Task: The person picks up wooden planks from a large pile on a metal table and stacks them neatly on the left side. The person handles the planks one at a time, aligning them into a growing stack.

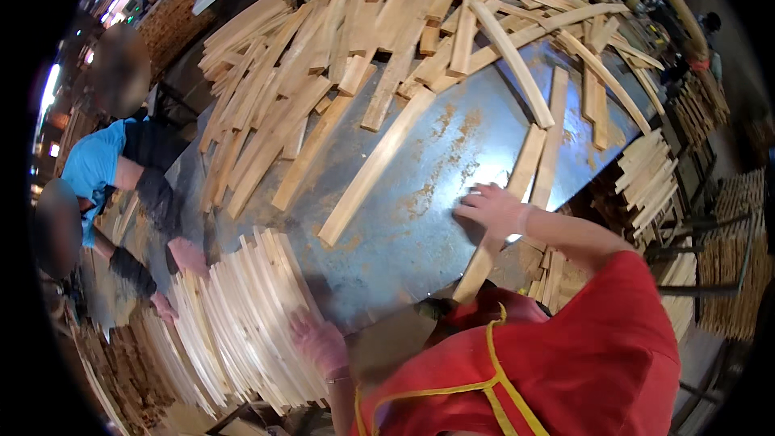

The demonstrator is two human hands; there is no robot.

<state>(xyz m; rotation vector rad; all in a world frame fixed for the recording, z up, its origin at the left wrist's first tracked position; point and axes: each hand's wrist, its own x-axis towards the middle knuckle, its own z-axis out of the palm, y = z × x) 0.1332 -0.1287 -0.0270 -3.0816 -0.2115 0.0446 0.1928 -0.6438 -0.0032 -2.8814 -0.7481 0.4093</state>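
Note:
My left hand [319, 343], seemingly in a thin pink glove, rests against the end of a row of pale wooden strips [250, 307] at the table's near left edge. Its fingers are spread. My right hand [494, 210] lies over a long wooden strip [478, 268] with its fingers stretched out to the left. That strip slants from the table's right part toward my body; the hand covers part of it. Close to its right lies another strip [551, 141]. A loose strip [379, 163] lies alone on the metal table [404, 250] between the hands.
A heap of wooden strips [395, 24] covers the table's far side. At the left, a co-worker in a blue shirt [97, 157] has pink-gloved hands [187, 257] at the row's far end. Stacked strips [646, 178] stand beyond the right edge. Sawdust [444, 145] dirties the tabletop.

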